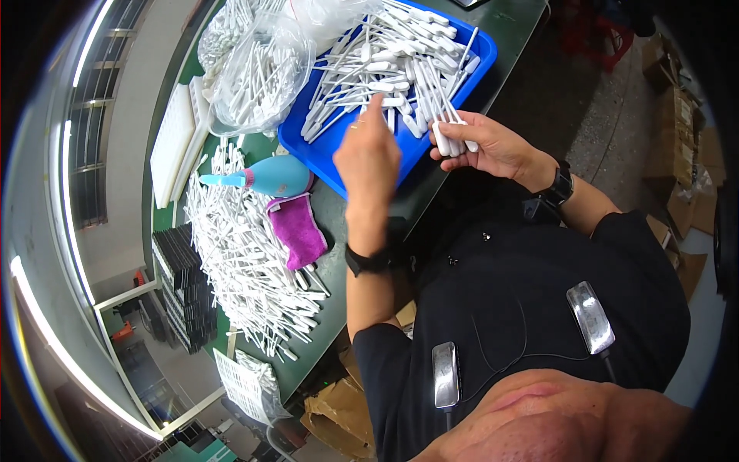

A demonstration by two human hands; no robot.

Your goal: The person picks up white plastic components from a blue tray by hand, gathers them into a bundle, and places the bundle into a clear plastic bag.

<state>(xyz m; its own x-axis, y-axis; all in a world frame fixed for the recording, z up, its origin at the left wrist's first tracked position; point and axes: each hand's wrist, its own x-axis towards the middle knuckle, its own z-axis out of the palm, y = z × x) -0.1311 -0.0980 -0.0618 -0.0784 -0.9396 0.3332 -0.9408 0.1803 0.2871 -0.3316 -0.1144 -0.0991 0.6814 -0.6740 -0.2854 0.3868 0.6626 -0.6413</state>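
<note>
My left hand (368, 154) is raised over the near edge of a blue tray (479, 55), its fingers pinched together; whether anything is between them is too blurred to tell. The tray holds a heap of thin white sticks with thicker handles (400, 54). My right hand (493, 146) hovers at the tray's right corner, closed around a bundle of white sticks (453, 138) whose stems point up over the tray. Both wrists wear black bands.
On the green table (339, 231) lie a large pile of white sticks (239, 254), a teal rubber air blower (273, 175) and a purple cloth (296, 229). A clear bag of sticks (258, 77), white trays (173, 142) and black trays (181, 285) stand further out. Cardboard boxes (681, 115) sit on the floor.
</note>
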